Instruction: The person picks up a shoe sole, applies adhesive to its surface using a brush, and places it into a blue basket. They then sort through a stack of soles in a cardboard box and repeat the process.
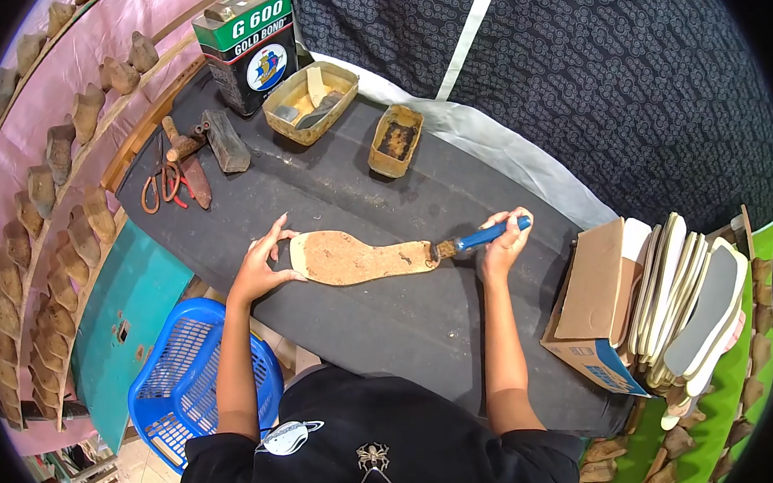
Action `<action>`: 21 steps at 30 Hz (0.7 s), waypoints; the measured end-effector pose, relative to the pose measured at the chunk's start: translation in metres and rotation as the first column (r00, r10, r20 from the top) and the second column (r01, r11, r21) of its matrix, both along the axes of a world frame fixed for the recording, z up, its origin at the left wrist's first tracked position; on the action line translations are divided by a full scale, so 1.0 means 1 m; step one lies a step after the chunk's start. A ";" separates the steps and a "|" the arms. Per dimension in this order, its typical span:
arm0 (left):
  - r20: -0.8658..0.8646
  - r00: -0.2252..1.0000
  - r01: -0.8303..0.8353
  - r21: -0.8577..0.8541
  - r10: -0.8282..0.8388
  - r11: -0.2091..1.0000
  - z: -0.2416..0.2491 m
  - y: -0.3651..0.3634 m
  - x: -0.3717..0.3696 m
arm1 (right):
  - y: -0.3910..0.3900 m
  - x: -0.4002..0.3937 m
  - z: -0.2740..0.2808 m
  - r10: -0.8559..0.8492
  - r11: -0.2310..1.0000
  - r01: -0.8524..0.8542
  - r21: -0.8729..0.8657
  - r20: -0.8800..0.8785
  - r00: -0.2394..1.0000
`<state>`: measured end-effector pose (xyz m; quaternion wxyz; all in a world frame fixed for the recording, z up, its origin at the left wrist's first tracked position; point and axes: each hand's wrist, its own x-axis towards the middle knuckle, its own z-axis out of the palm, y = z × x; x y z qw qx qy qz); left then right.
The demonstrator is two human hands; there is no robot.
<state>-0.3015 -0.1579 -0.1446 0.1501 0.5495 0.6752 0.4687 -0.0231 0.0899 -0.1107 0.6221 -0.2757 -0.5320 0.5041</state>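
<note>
The left hand [265, 265] pinches the sole [359, 259]; the right [503, 242] closes around the blue-handled brush [484, 237].

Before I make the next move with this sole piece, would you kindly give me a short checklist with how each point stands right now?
1. Sole piece steadied at its wide end by the left hand: ok.
2. Blue-handled brush gripped in the right hand: ok.
3. Brush tip at the narrow end of the sole piece: ok.
4. Scissors lying apart from the sole piece: ok.
5. Sole piece evenly coated all over: cannot tell; no clear film shows.
6. Enough liquid in the small tray: cannot tell; only a dark patch shows inside.
</note>
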 end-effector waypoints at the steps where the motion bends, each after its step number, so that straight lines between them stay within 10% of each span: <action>1: -0.010 1.000 -0.003 -0.005 0.003 1.000 0.000 0.000 0.000 | -0.004 -0.005 0.001 0.011 1.000 -0.011 -0.003 -0.005 1.000; 21: 0.022 1.000 -0.004 -0.007 0.004 1.000 -0.001 0.000 0.000 | 0.003 -0.012 0.000 0.117 0.992 -0.120 0.039 0.081 0.990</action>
